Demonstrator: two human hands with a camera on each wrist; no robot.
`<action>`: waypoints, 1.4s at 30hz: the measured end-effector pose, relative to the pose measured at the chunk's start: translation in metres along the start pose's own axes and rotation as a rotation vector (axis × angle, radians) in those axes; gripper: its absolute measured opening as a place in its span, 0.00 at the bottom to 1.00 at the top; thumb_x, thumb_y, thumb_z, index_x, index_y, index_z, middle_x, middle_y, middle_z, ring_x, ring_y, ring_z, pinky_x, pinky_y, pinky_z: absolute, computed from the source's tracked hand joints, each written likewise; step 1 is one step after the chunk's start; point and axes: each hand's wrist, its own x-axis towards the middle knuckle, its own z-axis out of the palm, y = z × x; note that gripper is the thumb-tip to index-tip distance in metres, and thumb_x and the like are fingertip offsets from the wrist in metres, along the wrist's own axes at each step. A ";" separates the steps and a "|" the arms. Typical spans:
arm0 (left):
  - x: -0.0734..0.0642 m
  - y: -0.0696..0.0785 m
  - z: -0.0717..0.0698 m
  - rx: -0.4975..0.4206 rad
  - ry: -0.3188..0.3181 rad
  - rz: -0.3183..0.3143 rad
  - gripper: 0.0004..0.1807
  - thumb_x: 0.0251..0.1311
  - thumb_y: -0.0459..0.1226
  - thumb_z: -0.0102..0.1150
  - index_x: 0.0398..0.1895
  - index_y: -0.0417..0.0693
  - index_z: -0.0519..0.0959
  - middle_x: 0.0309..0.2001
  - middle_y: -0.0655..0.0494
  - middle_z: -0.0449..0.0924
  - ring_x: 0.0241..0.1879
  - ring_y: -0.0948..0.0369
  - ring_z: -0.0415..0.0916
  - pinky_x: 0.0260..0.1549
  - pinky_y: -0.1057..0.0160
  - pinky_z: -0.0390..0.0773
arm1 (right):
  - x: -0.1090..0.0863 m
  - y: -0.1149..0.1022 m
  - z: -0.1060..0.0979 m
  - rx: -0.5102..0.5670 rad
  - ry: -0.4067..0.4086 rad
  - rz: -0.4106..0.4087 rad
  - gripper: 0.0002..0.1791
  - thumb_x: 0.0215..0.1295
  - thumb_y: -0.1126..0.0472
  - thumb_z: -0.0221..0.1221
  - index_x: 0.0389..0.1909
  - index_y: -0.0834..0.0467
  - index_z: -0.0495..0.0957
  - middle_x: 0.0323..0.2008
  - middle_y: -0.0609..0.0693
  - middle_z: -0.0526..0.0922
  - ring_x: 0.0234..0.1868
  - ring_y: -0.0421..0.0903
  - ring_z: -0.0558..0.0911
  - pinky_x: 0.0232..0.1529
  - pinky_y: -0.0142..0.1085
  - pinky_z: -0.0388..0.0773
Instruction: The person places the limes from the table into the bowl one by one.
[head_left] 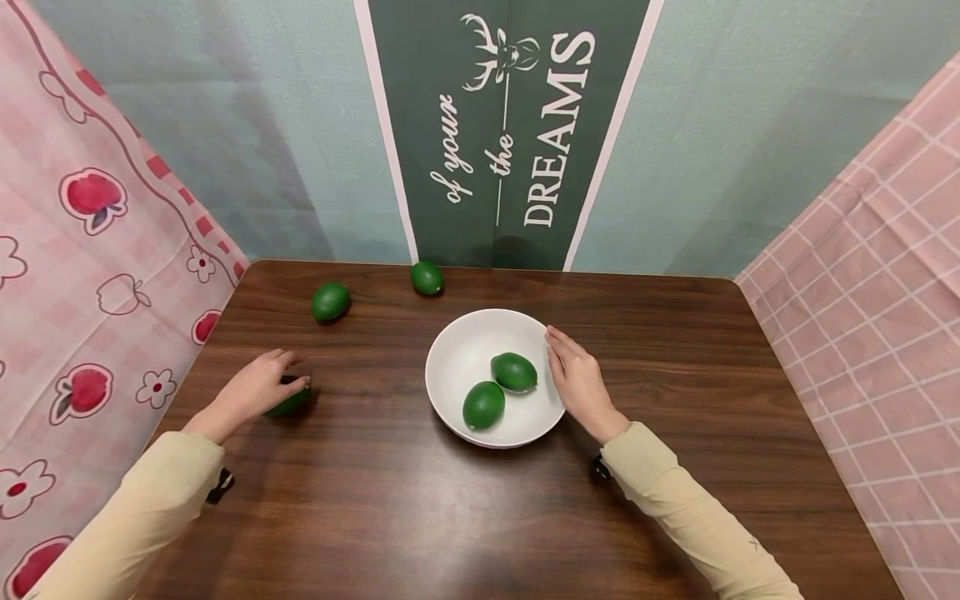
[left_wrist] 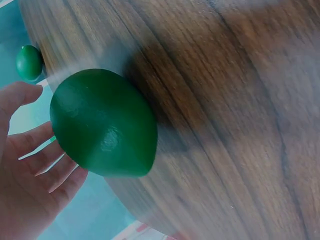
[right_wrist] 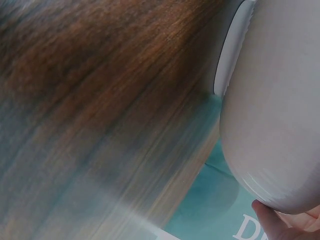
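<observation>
Green lime [left_wrist: 102, 125] at the left hand [head_left: 258, 385], thumb and fingers parted.
Right hand [head_left: 581, 383], fingers extended, rests against a white bowl [head_left: 450, 367] containing two limes [head_left: 514, 372].

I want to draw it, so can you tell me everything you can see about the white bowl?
The white bowl is round and smooth with a slight shine, perhaps ceramic or plastic. It has a plain rim, curved walls and, in the right wrist view, a foot underneath. It stands upright on the brown table. Two green limes lie inside. The person's right grip rests against the right side of its rim.
</observation>
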 end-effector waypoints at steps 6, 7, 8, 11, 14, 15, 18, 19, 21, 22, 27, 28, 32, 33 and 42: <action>-0.005 -0.005 0.000 -0.013 -0.012 -0.006 0.25 0.56 0.40 0.58 0.50 0.27 0.71 0.46 0.32 0.73 0.45 0.41 0.72 0.42 0.44 0.72 | 0.000 0.000 0.000 0.003 -0.006 0.004 0.17 0.67 0.66 0.49 0.53 0.70 0.73 0.57 0.60 0.72 0.58 0.54 0.71 0.55 0.45 0.69; -0.006 -0.006 0.001 -0.016 -0.012 -0.006 0.26 0.56 0.40 0.59 0.51 0.27 0.71 0.46 0.32 0.73 0.45 0.41 0.72 0.42 0.44 0.72 | 0.000 0.001 0.000 0.003 -0.007 0.005 0.17 0.67 0.65 0.49 0.53 0.70 0.73 0.57 0.60 0.72 0.58 0.54 0.70 0.55 0.45 0.69; -0.007 -0.007 0.001 -0.017 -0.011 -0.004 0.26 0.56 0.40 0.59 0.51 0.28 0.71 0.46 0.32 0.73 0.45 0.41 0.72 0.42 0.44 0.72 | 0.000 0.001 0.000 0.003 -0.009 0.006 0.17 0.67 0.65 0.49 0.53 0.70 0.73 0.57 0.60 0.72 0.58 0.54 0.70 0.55 0.45 0.69; -0.008 -0.008 0.003 -0.019 -0.008 -0.003 0.26 0.55 0.41 0.59 0.51 0.28 0.71 0.45 0.32 0.73 0.45 0.40 0.72 0.42 0.44 0.71 | 0.000 0.000 0.000 0.003 -0.011 0.007 0.17 0.67 0.65 0.49 0.53 0.70 0.72 0.57 0.60 0.72 0.58 0.54 0.70 0.55 0.45 0.69; -0.009 -0.009 0.004 -0.011 -0.011 -0.014 0.26 0.55 0.42 0.59 0.49 0.27 0.71 0.45 0.32 0.73 0.44 0.40 0.71 0.42 0.44 0.71 | 0.000 0.000 -0.001 0.002 -0.011 0.006 0.17 0.67 0.65 0.49 0.53 0.70 0.72 0.57 0.60 0.71 0.58 0.54 0.70 0.55 0.45 0.70; -0.010 -0.009 0.004 -0.008 -0.013 -0.019 0.26 0.55 0.42 0.59 0.48 0.27 0.72 0.44 0.32 0.73 0.44 0.40 0.71 0.41 0.44 0.71 | 0.000 0.000 -0.001 0.002 -0.010 0.005 0.17 0.67 0.65 0.49 0.53 0.70 0.72 0.57 0.60 0.71 0.58 0.54 0.70 0.54 0.45 0.70; -0.011 -0.009 0.005 -0.003 -0.019 -0.037 0.27 0.55 0.43 0.59 0.47 0.27 0.72 0.44 0.32 0.72 0.43 0.42 0.72 0.40 0.45 0.71 | 0.000 0.000 -0.001 0.003 -0.012 0.004 0.17 0.67 0.66 0.49 0.53 0.70 0.72 0.57 0.60 0.71 0.58 0.54 0.71 0.54 0.45 0.70; -0.012 -0.008 0.005 -0.003 -0.020 -0.040 0.27 0.54 0.43 0.59 0.47 0.26 0.72 0.43 0.32 0.72 0.42 0.42 0.72 0.39 0.45 0.71 | 0.000 0.000 -0.001 0.004 -0.013 0.006 0.17 0.67 0.65 0.49 0.53 0.70 0.72 0.57 0.60 0.71 0.58 0.54 0.70 0.54 0.45 0.70; -0.013 -0.008 0.006 0.000 -0.021 -0.046 0.28 0.54 0.44 0.59 0.46 0.26 0.72 0.41 0.33 0.73 0.40 0.44 0.72 0.38 0.46 0.72 | 0.000 0.000 -0.001 0.005 -0.016 0.009 0.17 0.67 0.65 0.49 0.53 0.70 0.72 0.58 0.60 0.71 0.58 0.54 0.70 0.54 0.45 0.70; -0.013 -0.008 0.007 0.001 -0.019 -0.046 0.28 0.54 0.44 0.60 0.46 0.26 0.72 0.40 0.34 0.73 0.39 0.45 0.72 0.37 0.47 0.72 | 0.000 0.000 -0.001 0.005 -0.017 0.010 0.17 0.67 0.65 0.49 0.53 0.70 0.72 0.58 0.60 0.71 0.58 0.54 0.70 0.54 0.45 0.70; -0.015 -0.010 0.012 -0.004 -0.014 -0.052 0.27 0.53 0.45 0.60 0.45 0.27 0.71 0.37 0.38 0.73 0.35 0.48 0.71 0.33 0.49 0.72 | 0.000 0.000 -0.001 0.003 -0.015 0.009 0.17 0.67 0.65 0.49 0.53 0.70 0.72 0.58 0.60 0.71 0.58 0.54 0.70 0.54 0.45 0.70; -0.015 -0.011 0.014 -0.007 -0.014 -0.054 0.27 0.53 0.45 0.60 0.44 0.28 0.71 0.37 0.38 0.73 0.35 0.48 0.71 0.33 0.49 0.72 | 0.000 0.000 -0.001 0.002 -0.015 0.008 0.17 0.67 0.65 0.49 0.53 0.70 0.72 0.58 0.60 0.71 0.58 0.54 0.70 0.54 0.45 0.70; -0.015 -0.011 0.017 -0.015 -0.015 -0.069 0.28 0.53 0.45 0.60 0.45 0.28 0.70 0.37 0.37 0.72 0.35 0.47 0.71 0.33 0.49 0.72 | 0.000 0.000 -0.001 0.001 -0.012 0.007 0.17 0.67 0.65 0.49 0.53 0.70 0.72 0.58 0.60 0.71 0.58 0.54 0.70 0.55 0.45 0.70; -0.015 -0.011 0.018 -0.017 -0.012 -0.070 0.28 0.53 0.45 0.60 0.45 0.28 0.70 0.37 0.37 0.72 0.35 0.47 0.71 0.33 0.49 0.72 | 0.000 0.000 -0.001 0.001 -0.010 0.005 0.17 0.67 0.65 0.49 0.53 0.70 0.72 0.58 0.60 0.71 0.58 0.54 0.70 0.55 0.45 0.70; -0.016 -0.011 0.024 -0.021 0.009 -0.079 0.29 0.52 0.44 0.61 0.47 0.28 0.68 0.39 0.35 0.71 0.35 0.47 0.71 0.31 0.48 0.73 | 0.000 -0.001 -0.002 0.012 -0.007 0.004 0.17 0.67 0.65 0.49 0.53 0.70 0.72 0.57 0.60 0.72 0.58 0.54 0.71 0.54 0.44 0.70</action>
